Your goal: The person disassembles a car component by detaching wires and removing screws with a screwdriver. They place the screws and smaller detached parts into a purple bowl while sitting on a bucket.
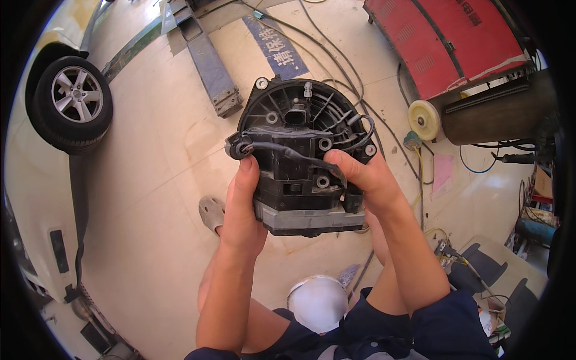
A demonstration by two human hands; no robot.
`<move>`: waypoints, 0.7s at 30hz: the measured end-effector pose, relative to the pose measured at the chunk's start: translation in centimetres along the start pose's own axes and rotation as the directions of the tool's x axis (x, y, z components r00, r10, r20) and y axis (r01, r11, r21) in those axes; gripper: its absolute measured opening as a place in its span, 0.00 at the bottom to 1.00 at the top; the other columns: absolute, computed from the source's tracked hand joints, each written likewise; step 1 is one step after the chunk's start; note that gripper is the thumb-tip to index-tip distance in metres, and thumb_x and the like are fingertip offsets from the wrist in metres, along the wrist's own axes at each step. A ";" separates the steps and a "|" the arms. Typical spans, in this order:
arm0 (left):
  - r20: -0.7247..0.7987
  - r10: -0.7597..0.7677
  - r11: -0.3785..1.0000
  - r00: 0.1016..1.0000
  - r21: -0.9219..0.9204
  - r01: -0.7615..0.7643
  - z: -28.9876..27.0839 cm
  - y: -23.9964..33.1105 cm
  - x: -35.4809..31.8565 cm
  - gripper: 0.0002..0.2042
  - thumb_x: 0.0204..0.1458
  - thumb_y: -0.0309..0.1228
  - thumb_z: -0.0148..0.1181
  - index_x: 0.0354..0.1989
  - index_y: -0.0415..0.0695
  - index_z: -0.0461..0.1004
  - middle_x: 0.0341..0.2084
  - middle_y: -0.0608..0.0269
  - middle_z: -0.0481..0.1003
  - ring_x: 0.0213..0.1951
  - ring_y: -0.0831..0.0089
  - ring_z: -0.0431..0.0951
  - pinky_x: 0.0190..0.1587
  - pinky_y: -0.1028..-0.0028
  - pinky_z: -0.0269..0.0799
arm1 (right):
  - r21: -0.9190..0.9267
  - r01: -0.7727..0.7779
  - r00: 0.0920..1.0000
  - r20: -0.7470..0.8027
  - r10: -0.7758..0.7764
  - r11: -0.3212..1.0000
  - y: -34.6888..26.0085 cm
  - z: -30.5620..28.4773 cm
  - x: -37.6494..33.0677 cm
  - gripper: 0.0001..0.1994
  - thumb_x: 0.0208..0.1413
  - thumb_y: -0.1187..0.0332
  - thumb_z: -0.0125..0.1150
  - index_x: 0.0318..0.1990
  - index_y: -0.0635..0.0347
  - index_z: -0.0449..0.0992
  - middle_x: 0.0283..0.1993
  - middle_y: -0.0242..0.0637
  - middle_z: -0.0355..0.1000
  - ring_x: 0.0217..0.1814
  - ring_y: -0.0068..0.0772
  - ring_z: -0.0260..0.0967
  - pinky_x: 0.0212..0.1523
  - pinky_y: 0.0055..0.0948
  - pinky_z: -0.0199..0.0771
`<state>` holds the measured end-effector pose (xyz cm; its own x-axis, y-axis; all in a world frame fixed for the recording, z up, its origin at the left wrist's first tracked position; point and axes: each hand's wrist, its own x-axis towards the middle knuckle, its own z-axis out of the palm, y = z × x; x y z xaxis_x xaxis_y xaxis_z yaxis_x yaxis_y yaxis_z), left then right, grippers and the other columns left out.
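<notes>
I hold a black plastic car-part assembly up in front of me with both hands. Its far side is a round ribbed housing with metal-sleeved mounting holes; a grey band runs along its near edge. A sheathed cable crosses its face, with a round black plug at its left end. My left hand grips the left side, its thumb just below the plug. My right hand is closed on the right side, its thumb pressing beside the cable. The other fingers are mostly hidden.
A light-coloured car with a wheel stands at the left. Beyond the assembly lies a blue steel lift arm. A red cabinet, a yellowish reel and loose cables are at the right. Below, a white round object sits between my legs.
</notes>
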<state>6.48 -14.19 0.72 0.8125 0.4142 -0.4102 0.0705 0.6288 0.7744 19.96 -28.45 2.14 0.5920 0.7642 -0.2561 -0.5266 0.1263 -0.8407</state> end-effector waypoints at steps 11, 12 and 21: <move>0.014 0.005 0.995 1.000 0.104 -0.007 -0.8 0.6 -1.1 0.30 0.70 0.55 0.44 0.68 0.43 0.66 0.59 0.57 0.75 0.59 0.68 0.76 0.61 0.68 0.72 | -0.026 0.026 1.000 0.016 -0.026 0.999 0.3 0.3 -0.1 0.24 0.57 0.60 0.74 0.56 0.65 0.77 0.49 0.34 0.79 0.49 0.23 0.75 0.51 0.26 0.76; 0.004 0.008 0.990 1.000 0.139 -0.009 -1.0 0.7 -1.2 0.30 0.70 0.55 0.44 0.69 0.43 0.66 0.59 0.57 0.75 0.59 0.68 0.76 0.62 0.68 0.71 | -0.031 0.029 0.999 0.014 -0.029 0.999 0.4 0.4 -0.2 0.24 0.57 0.60 0.74 0.56 0.65 0.77 0.50 0.34 0.79 0.50 0.23 0.75 0.52 0.26 0.76; 0.141 0.169 0.984 0.975 -0.075 -0.160 -1.4 1.2 -1.7 0.32 0.68 0.51 0.53 0.67 0.33 0.65 0.57 0.58 0.76 0.57 0.71 0.76 0.58 0.70 0.71 | 0.190 0.020 0.998 0.046 -0.029 0.982 2.8 -2.3 0.1 0.19 0.59 0.58 0.70 0.52 0.59 0.77 0.46 0.28 0.77 0.46 0.20 0.73 0.49 0.23 0.74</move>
<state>4.42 -13.20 1.66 0.8861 0.4174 -0.2014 -0.1038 0.6022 0.7915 19.93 -29.47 -1.34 0.5781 0.7887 -0.2091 -0.6214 0.2594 -0.7393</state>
